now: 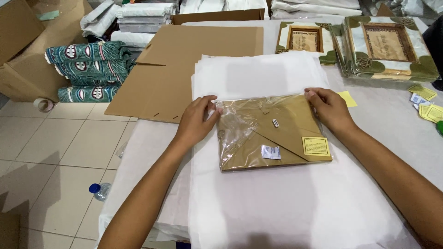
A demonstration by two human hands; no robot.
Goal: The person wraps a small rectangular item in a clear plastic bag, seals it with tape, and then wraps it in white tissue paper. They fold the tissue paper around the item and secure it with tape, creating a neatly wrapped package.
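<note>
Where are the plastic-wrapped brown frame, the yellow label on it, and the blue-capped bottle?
plastic-wrapped brown frame [281,131], head view, middle of its back.
yellow label [315,146], head view, its centre.
blue-capped bottle [99,190], head view, on the floor, near its cap.

We find open white paper [286,207] near the wrapped frame [272,133], with room for a hand between our forearms; far of it more bare paper runs up to the cardboard [194,55]. On the far right stacked frames [387,46] and yellow slips [427,103] block the way

left hand [196,121]: bare, no sleeve | right hand [328,108]: bare, no sleeve
</note>
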